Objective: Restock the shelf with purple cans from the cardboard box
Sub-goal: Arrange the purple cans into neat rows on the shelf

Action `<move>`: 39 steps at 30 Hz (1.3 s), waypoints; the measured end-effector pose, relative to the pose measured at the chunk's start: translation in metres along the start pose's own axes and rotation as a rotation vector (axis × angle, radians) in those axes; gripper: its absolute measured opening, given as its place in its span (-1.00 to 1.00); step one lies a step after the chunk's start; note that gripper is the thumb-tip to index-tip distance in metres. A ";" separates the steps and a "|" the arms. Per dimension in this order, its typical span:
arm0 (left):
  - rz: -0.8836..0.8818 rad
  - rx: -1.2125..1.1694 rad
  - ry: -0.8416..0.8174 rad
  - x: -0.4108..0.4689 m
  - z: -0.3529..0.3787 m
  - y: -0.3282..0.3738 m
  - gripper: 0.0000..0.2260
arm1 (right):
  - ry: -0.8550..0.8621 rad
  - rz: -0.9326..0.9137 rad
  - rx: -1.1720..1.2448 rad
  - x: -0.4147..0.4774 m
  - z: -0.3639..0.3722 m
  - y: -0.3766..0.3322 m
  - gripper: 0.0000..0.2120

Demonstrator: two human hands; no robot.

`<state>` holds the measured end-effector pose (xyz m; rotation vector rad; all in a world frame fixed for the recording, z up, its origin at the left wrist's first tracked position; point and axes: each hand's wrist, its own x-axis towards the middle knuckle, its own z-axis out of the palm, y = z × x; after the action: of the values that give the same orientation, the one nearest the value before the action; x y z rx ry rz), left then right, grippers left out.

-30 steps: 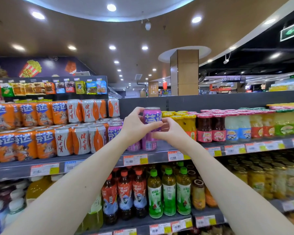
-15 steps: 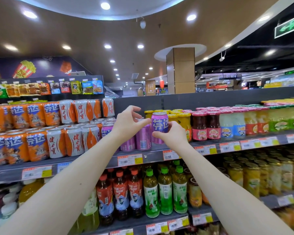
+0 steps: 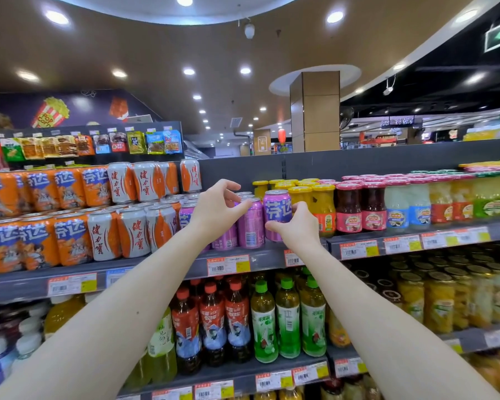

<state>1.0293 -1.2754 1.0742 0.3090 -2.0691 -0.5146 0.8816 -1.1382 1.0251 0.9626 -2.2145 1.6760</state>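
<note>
Both bare arms reach up to the grey shelf (image 3: 260, 259). The right hand (image 3: 296, 226) curls around the lower part of an upright purple can (image 3: 277, 213), thumb across its front and fingers (image 3: 296, 205) wrapped behind its right side; the can's base sits at the shelf's front edge, though contact with the shelf is hidden by the hand. The left hand (image 3: 215, 210) holds nothing: its fingers (image 3: 237, 207) are loosely spread, tips touching or almost touching the top of a second purple can (image 3: 251, 225) standing just left of the held one. More purple cans lie behind that hand. Yellow-lidded jars (image 3: 324, 209) stand just right of the right hand's fingers, and orange cans (image 3: 70, 238) fill the shelf well left of the left hand.
</note>
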 end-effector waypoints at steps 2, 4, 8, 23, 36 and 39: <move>0.009 0.007 0.001 0.000 0.000 0.000 -0.66 | 0.027 -0.012 -0.002 -0.001 0.003 0.001 -0.42; 0.019 0.014 0.003 0.000 0.000 0.000 -0.67 | 0.069 -0.012 -0.036 -0.002 0.006 0.001 -0.40; 0.027 0.013 0.008 0.000 0.000 0.000 -0.68 | 0.102 -0.015 -0.065 -0.002 0.012 0.005 -0.38; 0.078 0.072 0.039 0.002 0.002 -0.003 -0.76 | 0.112 -0.022 -0.134 0.002 0.024 0.017 -0.42; 0.118 0.107 0.060 0.010 0.006 -0.002 -0.77 | 0.077 -0.094 -0.198 0.006 0.026 0.021 -0.45; 0.125 0.123 0.059 0.010 0.007 -0.003 -0.76 | 0.087 -0.124 -0.273 0.006 0.026 0.019 -0.49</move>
<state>1.0179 -1.2803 1.0771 0.2619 -2.0514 -0.3009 0.8711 -1.1609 1.0043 0.9165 -2.2030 1.2962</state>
